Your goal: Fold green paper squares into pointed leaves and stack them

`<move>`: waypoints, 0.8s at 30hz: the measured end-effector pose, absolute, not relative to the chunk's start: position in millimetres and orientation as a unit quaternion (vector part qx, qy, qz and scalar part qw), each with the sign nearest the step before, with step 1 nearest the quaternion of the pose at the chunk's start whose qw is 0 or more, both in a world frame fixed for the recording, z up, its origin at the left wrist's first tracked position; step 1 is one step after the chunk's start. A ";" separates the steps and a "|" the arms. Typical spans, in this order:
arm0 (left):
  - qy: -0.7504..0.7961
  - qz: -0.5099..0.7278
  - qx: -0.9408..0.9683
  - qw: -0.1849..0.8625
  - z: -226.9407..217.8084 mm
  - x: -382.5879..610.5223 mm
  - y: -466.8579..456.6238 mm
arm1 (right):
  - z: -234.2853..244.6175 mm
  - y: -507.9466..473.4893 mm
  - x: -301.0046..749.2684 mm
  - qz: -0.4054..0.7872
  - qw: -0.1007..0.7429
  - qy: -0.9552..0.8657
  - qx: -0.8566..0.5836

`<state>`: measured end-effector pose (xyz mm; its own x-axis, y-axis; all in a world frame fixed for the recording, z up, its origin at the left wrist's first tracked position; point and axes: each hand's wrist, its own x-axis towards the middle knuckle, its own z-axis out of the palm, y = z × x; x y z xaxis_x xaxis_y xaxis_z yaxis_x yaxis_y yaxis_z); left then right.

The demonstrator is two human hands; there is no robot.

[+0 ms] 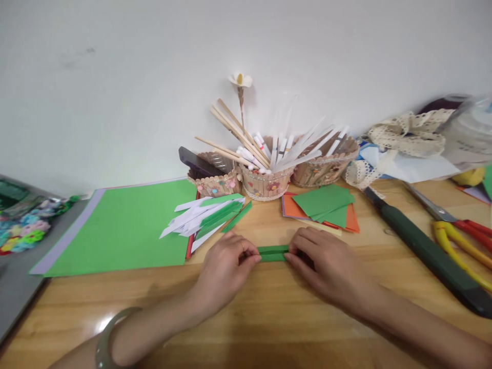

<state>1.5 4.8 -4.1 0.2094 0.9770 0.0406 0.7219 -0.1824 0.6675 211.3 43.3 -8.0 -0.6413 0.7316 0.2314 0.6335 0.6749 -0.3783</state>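
Note:
A narrow folded strip of green paper stretches between my hands just above the wooden table, its folded edges running lengthwise. My left hand pinches the strip's left end between thumb and fingers. At the opposite end, my right hand grips it the same way, and the fingers of both hands hide the tips of the strip. Beyond the left hand lies a pile of white and green paper strips. Small green and orange paper pieces are stacked beyond the right hand.
Large green paper sheets lie at left beside a grey tray. Along the wall stand decorated baskets with sticks and pens. To the right are a dark green long-handled tool, scissors and lace ribbon.

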 end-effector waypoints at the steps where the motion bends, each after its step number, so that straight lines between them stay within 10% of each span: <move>1: 0.584 0.246 0.726 0.266 -4.5 1.7 4.1 | -7.8 43.1 211.3 0.128 0.184 -0.897 -0.380; 24: 0.360 0.101 0.920 -0.115 -17.0 -9.6 -12.7 | -3.7 38.4 218.3 -0.024 0.180 -0.961 -0.207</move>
<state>-9.6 -12.7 -17.0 0.7202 0.6394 0.2692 0.6859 -0.7146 -0.1377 218.3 38.4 -3.7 -0.8492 0.3904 0.3557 0.4074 0.9128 -0.0292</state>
